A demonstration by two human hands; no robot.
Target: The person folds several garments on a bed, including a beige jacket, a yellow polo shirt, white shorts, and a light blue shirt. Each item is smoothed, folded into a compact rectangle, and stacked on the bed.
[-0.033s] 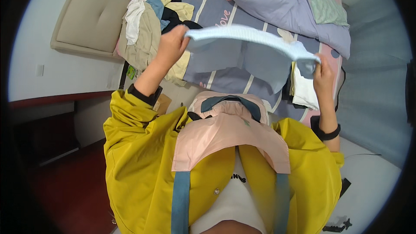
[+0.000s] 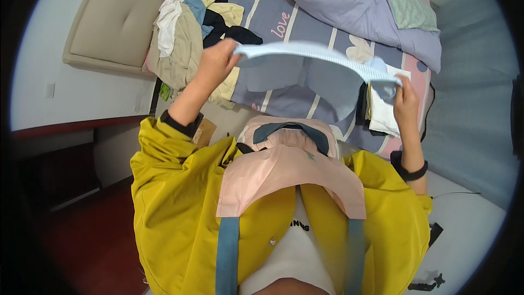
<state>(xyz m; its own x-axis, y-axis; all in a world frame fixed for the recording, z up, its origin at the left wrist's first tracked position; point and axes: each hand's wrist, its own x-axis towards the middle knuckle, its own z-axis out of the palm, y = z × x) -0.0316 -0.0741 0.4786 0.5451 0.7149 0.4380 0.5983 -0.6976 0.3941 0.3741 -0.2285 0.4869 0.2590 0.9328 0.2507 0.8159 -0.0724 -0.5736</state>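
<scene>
A light blue garment [image 2: 333, 79] with a pale ribbed band along its top hangs stretched between my hands, above the near side of the bed. Its exact kind cannot be made out. At one end, my left hand [image 2: 220, 59] has its fingers closed on the band's corner. The opposite corner is pinched in my right hand [image 2: 405, 104], where some of the fabric bunches up. Behind that hand, partly covered by the garment, lies a stack of folded clothes [image 2: 384, 113] with white on top and yellow and black beneath.
A loose heap of clothes [image 2: 183, 49] in beige, white, blue, black and yellow lies at the bed's left, by the padded headboard [image 2: 123, 13]. A lilac quilt [image 2: 349, 5] and green pillow [image 2: 409, 8] are at the far right. The bed [image 2: 322, 30] has a grey-blue striped sheet.
Both hands have come down slightly toward me, and the garment's ribbed band has lowered with them. Both hands keep their hold.
</scene>
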